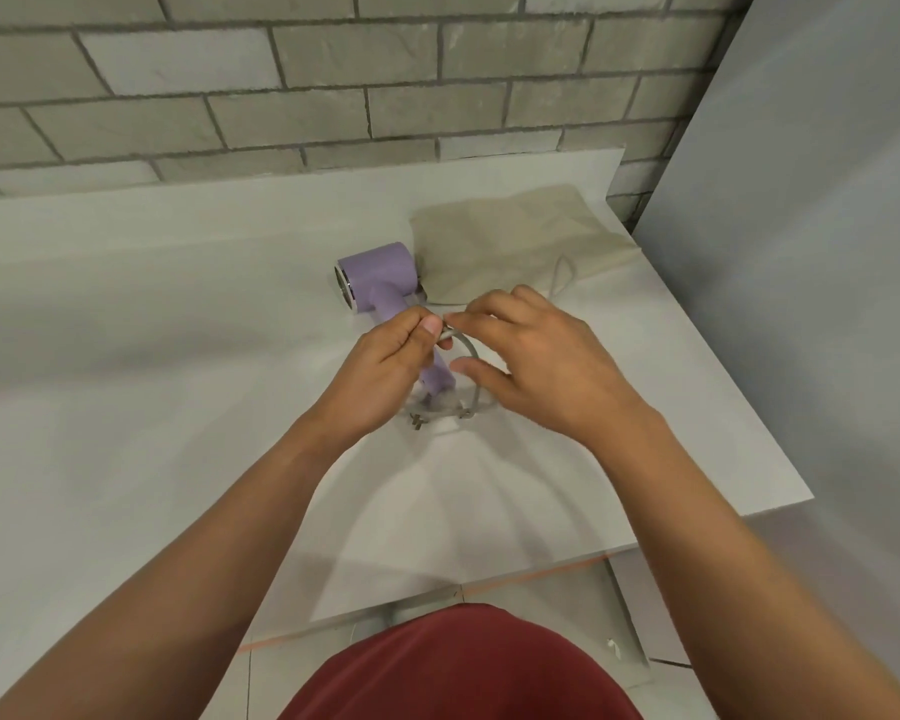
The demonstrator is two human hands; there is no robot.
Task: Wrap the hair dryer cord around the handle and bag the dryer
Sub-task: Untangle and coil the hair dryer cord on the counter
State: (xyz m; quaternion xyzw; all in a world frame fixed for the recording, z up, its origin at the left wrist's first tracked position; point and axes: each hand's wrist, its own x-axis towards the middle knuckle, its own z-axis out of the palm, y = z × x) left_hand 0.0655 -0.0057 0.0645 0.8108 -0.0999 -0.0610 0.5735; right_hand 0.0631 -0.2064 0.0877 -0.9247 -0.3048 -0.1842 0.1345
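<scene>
A lilac hair dryer [378, 278] lies on the white table [178, 330], barrel toward the wall, handle pointing at me. My left hand [385, 371] is closed around the handle and pinches the grey cord [470, 350] at its thumb. My right hand [536, 356] holds the same cord just to the right, fingers curled over a loop. The plug [418, 421] dangles below the handle end. A beige cloth bag [515, 241] lies flat behind my right hand, its drawstring [562, 275] trailing.
A grey brick wall [333, 85] backs the table. The table's right edge [723, 366] runs close to a pale panel [827, 252]. Tiled floor and a red shirt [458, 667] show below.
</scene>
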